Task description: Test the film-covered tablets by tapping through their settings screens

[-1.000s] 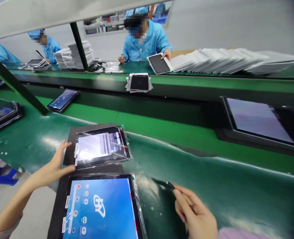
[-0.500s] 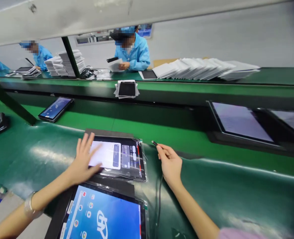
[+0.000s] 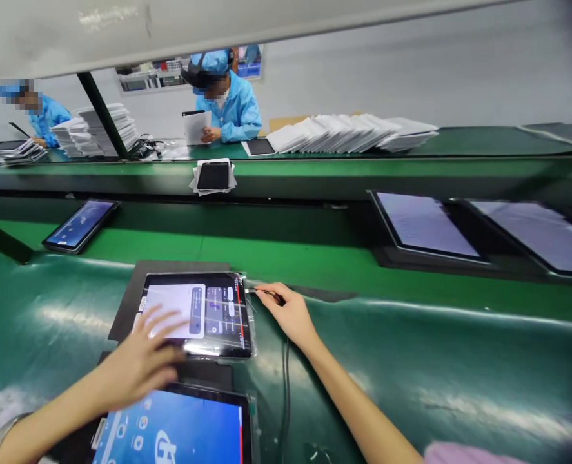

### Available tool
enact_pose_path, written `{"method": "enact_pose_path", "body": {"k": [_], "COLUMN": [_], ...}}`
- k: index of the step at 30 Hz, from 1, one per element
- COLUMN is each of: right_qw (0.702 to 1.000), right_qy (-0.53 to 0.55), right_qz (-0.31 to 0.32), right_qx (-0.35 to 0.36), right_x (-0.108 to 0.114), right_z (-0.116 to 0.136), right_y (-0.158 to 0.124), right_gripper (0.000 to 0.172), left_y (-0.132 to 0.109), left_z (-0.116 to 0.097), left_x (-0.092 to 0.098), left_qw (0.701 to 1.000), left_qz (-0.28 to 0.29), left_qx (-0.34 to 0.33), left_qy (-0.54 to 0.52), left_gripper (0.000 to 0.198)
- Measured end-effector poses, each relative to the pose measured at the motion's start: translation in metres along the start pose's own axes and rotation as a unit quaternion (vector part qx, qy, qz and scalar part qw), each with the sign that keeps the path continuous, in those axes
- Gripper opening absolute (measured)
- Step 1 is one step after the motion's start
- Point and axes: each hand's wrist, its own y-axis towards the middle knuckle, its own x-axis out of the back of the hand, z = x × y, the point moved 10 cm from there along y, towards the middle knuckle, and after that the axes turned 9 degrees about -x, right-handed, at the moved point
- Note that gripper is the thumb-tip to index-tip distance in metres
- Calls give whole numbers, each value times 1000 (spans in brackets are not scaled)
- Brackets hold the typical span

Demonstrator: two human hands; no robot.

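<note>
A tablet in a clear plastic sleeve (image 3: 203,312) lies on a black mat (image 3: 135,290) on the green bench, its screen lit with a settings panel. My left hand (image 3: 138,361) lies flat on the tablet's near left part, fingers spread. My right hand (image 3: 288,309) pinches a cable plug (image 3: 256,291) right at the tablet's right edge; the black cable (image 3: 284,393) trails back toward me. A second tablet (image 3: 174,428) with a blue home screen lies nearer to me, partly under my left forearm.
On the conveyor beyond lie a lit tablet (image 3: 80,224) at left, two large screens (image 3: 425,225) at right and a dark tablet on white sheets (image 3: 213,175). Two people in blue coats (image 3: 227,103) work across the line beside stacks of white boxes (image 3: 353,132).
My right hand has carried the cable plug left, up to the far tablet's right edge. My left hand slid back toward the tablet's near left corner. The view panned right.
</note>
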Motion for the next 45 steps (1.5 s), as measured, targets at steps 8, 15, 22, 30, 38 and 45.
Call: {"method": "enact_pose_path", "body": {"k": [8, 15, 22, 30, 38, 45], "right_qw": [999, 998, 997, 994, 993, 992], "right_qy": [-18, -27, -26, -37, -50, -51], "right_qz": [20, 28, 25, 27, 12, 8], "right_qx": [29, 56, 72, 95, 107, 111], "right_x": [-3, -11, -14, -10, -11, -11], "right_z": [5, 13, 15, 20, 19, 21], "right_y": [-2, -3, -4, -6, -6, -5], "right_gripper": [25, 25, 23, 22, 18, 15], "left_y": [-34, -33, -13, 101, 125, 122], "left_z": [113, 96, 90, -24, -14, -18], "left_x": [13, 16, 20, 4, -15, -19], "left_qw": [901, 884, 928, 992, 995, 995], "left_qz": [-114, -118, -86, -55, -24, -15], "left_qx": [376, 420, 355, 5, -16, -36], "left_qy": [-185, -168, -70, 113, 99, 97], "left_gripper": [53, 50, 52, 44, 39, 39]}}
